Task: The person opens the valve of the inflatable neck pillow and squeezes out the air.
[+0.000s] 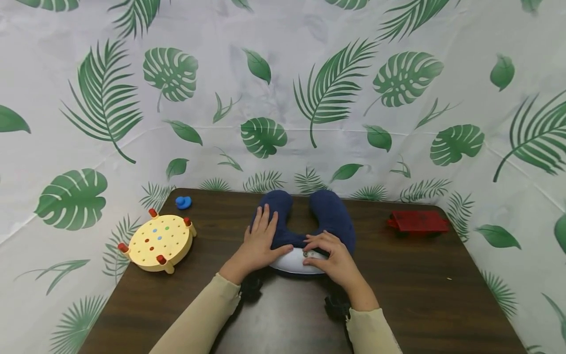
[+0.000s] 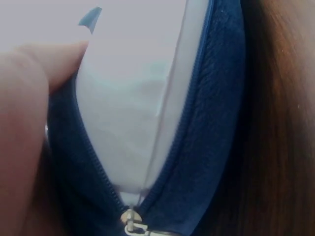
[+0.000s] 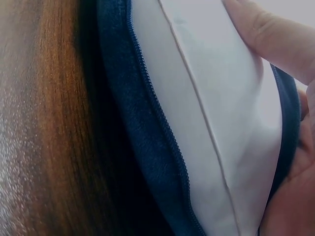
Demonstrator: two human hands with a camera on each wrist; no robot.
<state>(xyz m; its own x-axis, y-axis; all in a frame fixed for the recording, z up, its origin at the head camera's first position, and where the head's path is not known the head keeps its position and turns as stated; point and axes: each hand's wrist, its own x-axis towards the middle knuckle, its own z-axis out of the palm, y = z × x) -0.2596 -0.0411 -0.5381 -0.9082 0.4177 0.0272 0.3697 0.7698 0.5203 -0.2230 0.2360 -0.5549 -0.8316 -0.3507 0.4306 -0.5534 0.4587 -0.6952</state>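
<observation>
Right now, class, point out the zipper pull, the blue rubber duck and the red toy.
zipper pull (image 2: 130,222), left wrist view, metal slider body.
blue rubber duck (image 1: 183,202), head view, its body.
red toy (image 1: 418,221), head view, flat top.

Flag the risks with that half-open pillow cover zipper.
1. White inner cushion bulges through the open zipper; its fabric could catch in the teeth.
2. Left hand only presses flat on the navy cover, so the pillow might slide on the smooth table.
3. Right hand fingers sit curled at the opening, where the small zipper pull could slip or pinch.
</observation>
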